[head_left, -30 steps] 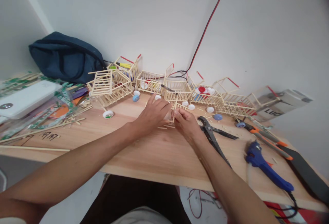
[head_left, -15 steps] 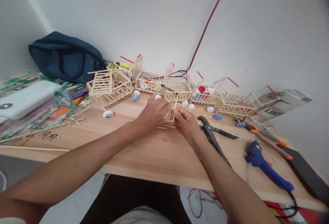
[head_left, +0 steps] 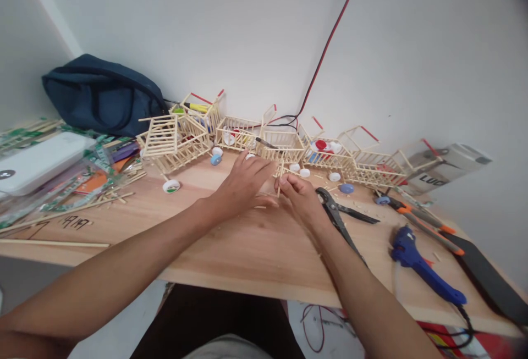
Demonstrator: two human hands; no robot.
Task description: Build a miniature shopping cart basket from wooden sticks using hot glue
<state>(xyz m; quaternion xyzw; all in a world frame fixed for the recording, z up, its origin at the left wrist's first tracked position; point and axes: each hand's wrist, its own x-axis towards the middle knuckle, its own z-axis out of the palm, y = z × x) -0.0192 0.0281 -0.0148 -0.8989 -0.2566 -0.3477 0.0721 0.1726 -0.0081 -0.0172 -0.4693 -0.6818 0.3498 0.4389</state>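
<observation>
Over the middle of the table, my right hand [head_left: 300,193] pinches a thin wooden stick [head_left: 279,186] between thumb and fingertips; the stick stands roughly upright. Just left of it is my left hand [head_left: 247,180], palm down, with its fingers stretched and the thumb apart below them. What lies under that palm is hidden. Behind both hands stands a row of little shopping carts made of wooden sticks, one cart [head_left: 284,147] straight ahead and another cart [head_left: 175,142] further left. White bottle caps [head_left: 304,172] and a blue cap [head_left: 347,188] lie near my right hand.
Black-handled pliers [head_left: 336,216] lie beside my right forearm. Further right are a blue glue gun [head_left: 424,268] and orange-handled pliers [head_left: 433,230]. A dark blue bag [head_left: 105,95], a white box [head_left: 45,161] and loose sticks [head_left: 53,243] occupy the left side. A red-and-black cable [head_left: 330,40] runs down the wall.
The view has shifted slightly. My left thumb shows more clearly now, lower and apart from the fingers. My right hand keeps its pinch on the stick.
</observation>
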